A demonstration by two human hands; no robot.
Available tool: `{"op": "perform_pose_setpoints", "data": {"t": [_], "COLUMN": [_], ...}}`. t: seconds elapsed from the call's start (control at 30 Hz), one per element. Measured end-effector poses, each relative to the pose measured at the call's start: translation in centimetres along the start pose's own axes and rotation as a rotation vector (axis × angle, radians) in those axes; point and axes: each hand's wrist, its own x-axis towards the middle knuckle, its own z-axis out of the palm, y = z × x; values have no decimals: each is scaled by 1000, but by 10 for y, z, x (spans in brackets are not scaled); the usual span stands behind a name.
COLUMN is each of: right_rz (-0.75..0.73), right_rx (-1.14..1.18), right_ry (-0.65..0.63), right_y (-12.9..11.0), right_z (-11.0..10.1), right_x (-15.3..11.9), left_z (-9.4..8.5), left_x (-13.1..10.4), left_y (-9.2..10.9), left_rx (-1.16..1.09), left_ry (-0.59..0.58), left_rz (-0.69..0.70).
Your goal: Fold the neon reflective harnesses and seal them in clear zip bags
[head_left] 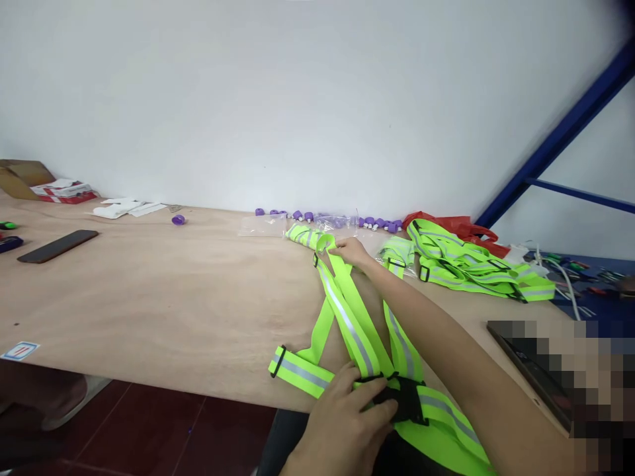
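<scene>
A neon-green reflective vest (350, 324) made of straps with silver stripes lies spread from the table over its front edge towards my lap. My right hand (351, 252) reaches across and pinches the vest's upper strap end. Near the table's front edge, my left hand (342, 420) curls its fingers over the straps beside a black buckle (407, 400); its thumb is hidden. A strap end with a black slider (278, 361) points left. Behind my right hand, a folded green strap bundle (398, 250) is partly in clear plastic.
More green reflective straps (476, 268) are heaped at the right before a red plastic bag (456, 228). Purple caps (380, 223) line the wall. A dark phone-like slab (59, 246) lies left; a tablet-like device (528, 370) sits right. A blue metal frame (560, 129) slants behind.
</scene>
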Motion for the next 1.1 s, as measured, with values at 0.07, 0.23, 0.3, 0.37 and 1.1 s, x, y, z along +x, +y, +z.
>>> {"op": "perform_pose_setpoints", "data": {"t": [0.07, 0.23, 0.3, 0.37, 1.1], "right_rz": [24, 28, -13, -61, -34], "right_rx": [-2, -14, 6, 44, 225], "right_ry": [20, 48, -21, -117, 176], "right_y": [-3, -19, -30, -42, -17], "right_z": [-2, -16, -16, -7, -61], "right_x": [3, -1, -9, -18, -136], "left_z": [2, 7, 6, 3, -7], "left_x": [-1, -2, 0, 1, 4], "left_y": [-3, -4, -2, 0, 6], "left_rx": [-3, 14, 31, 49, 109], "left_ry": [13, -39, -85, -134, -221], "left_rz": [0, -55, -79, -87, -138]}}
